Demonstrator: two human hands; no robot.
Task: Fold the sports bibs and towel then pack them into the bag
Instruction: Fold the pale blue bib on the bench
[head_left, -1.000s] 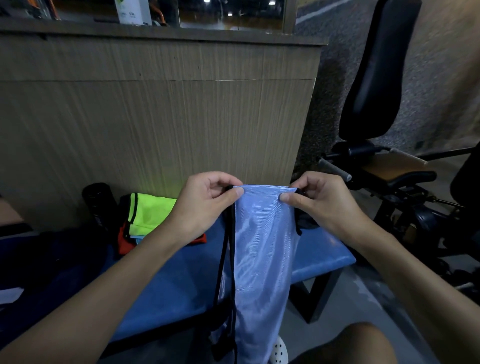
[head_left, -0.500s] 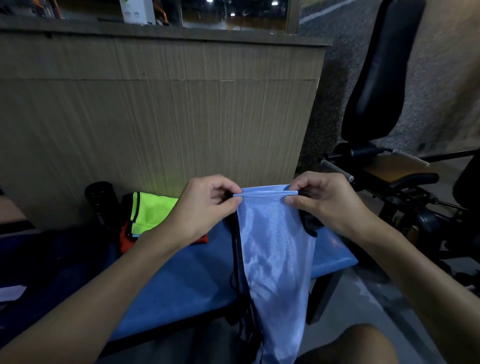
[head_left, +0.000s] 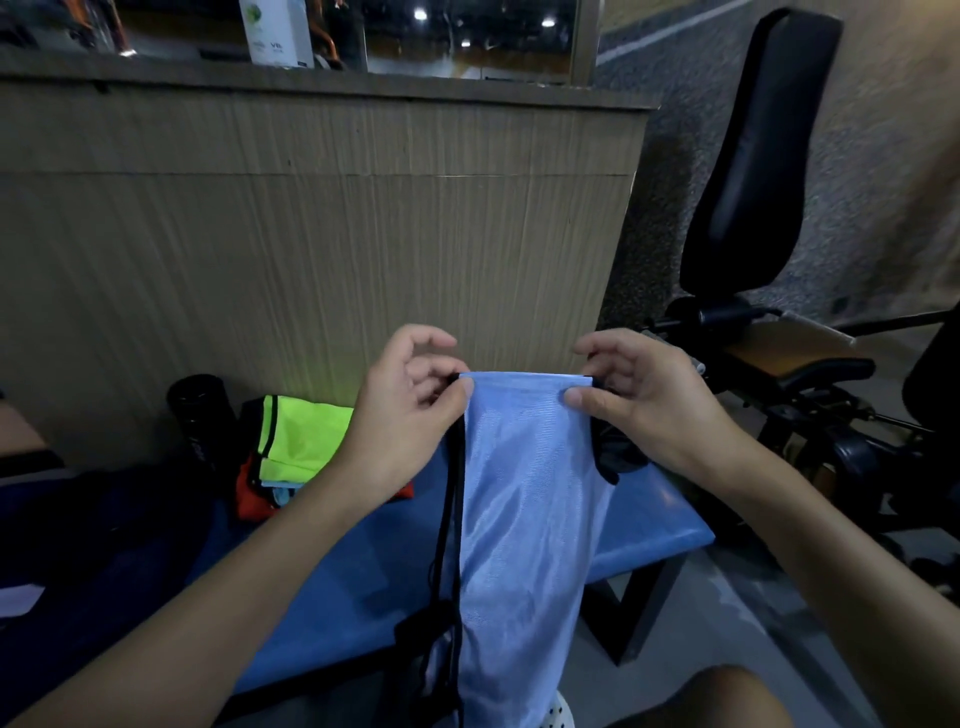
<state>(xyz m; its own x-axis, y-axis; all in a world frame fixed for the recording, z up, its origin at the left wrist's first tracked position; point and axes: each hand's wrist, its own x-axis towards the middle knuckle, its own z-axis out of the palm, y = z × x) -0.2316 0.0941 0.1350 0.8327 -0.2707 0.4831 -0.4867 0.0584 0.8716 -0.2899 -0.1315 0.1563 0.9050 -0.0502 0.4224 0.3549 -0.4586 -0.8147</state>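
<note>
The light blue mesh sports bib with black trim (head_left: 524, 493) hangs lengthwise in the air above the middle of the blue padded bench (head_left: 654, 525). Its top edge is stretched straight and its lower part drops past the bench's near edge. A dark navy mass (head_left: 104, 545) covers the bench's left end; it may be the bag, but the light there is too dim to be sure. Towards the far edge lies a folded stack of bibs (head_left: 304, 441), neon yellow on top with pale blue and orange layers beneath. A black cylindrical bottle (head_left: 200, 421) stands just beside the stack, nearer the far left corner. The left hand (head_left: 410, 410) pinches the bib's top left corner between thumb and fingers. The right hand (head_left: 639, 400) pinches the top right corner likewise.
</note>
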